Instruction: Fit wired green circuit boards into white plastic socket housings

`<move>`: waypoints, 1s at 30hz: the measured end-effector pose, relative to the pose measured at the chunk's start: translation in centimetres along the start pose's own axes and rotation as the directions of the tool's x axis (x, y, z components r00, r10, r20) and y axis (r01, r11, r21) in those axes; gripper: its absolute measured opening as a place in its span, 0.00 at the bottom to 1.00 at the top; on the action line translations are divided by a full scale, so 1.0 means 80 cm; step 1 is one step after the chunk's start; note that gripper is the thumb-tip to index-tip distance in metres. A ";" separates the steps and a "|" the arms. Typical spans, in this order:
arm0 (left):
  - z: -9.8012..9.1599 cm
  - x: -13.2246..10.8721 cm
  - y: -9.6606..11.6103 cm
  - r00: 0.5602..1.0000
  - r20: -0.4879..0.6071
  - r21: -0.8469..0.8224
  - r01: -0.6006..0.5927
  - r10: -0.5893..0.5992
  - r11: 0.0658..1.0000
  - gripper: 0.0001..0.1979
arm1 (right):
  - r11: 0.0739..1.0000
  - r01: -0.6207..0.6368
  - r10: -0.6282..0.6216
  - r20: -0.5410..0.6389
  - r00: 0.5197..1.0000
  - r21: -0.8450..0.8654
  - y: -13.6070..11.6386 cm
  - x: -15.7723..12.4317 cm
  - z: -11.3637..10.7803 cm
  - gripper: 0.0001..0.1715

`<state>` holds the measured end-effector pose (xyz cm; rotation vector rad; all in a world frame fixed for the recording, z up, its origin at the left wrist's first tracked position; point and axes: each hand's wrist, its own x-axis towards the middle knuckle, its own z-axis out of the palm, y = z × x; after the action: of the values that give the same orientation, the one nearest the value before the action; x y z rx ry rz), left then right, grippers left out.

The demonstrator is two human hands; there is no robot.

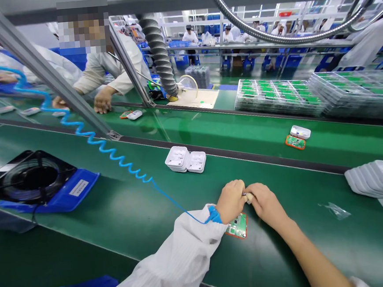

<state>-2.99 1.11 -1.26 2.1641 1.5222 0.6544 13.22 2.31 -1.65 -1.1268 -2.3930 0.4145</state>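
Observation:
My left hand (232, 201), in a white sleeve with a blue wrist strap (214, 215), is closed with its fingertips pinched together. Against it my right hand (264, 202) pinches from the other side. Something small and pale (249, 197) shows between the fingertips; whether it is a part or finger covers I cannot make out. Just below the hands, a green circuit board (238, 226) with an orange edge lies on the green bench, partly hidden by my left hand and cuff.
White plastic housings stand stacked ahead (177, 158) and at right (376, 179). A clear plastic scrap (338, 210) lies nearby. A coiled blue cord (113, 155) crosses left, past a black fan (31, 177). Beyond the rail are a board with housing (295, 142), board trays (277, 94) and a co-worker (106, 75).

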 end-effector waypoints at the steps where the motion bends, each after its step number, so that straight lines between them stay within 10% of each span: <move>1: -0.007 0.002 -0.003 1.000 0.007 -0.012 0.004 -0.004 1.000 0.07 | 0.999 -0.028 0.029 -0.048 0.998 0.023 0.004 0.000 -0.003 0.12; 5: -0.051 0.007 -0.021 0.982 -0.181 0.105 0.073 -0.053 0.992 0.12 | 0.976 -0.217 0.207 -0.208 0.956 -0.023 0.021 -0.006 -0.018 0.12; 10: -0.086 0.016 -0.064 0.837 -0.491 0.343 0.440 -0.241 0.830 0.09 | 0.880 -0.339 0.329 -0.089 0.940 -0.331 0.009 -0.007 -0.005 0.20; 17: -0.081 0.021 -0.076 0.839 -0.477 0.367 0.462 -0.263 0.807 0.04 | 0.868 -0.273 0.264 -0.080 0.961 -0.414 -0.013 -0.001 0.018 0.11; 25: -0.026 -0.004 0.002 0.988 -0.157 0.220 0.030 0.005 0.975 0.03 | 0.950 -0.307 0.298 -0.122 0.947 -0.063 0.003 -0.008 0.006 0.06; 30: -0.025 0.009 -0.024 0.953 -0.263 0.153 0.198 -0.154 0.968 0.03 | 0.972 -0.207 0.222 -0.140 0.965 0.115 -0.010 -0.008 0.001 0.07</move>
<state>-5.40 2.56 -0.67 2.0996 1.9488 0.7786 13.01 1.32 -1.51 -1.3279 -2.1039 0.4948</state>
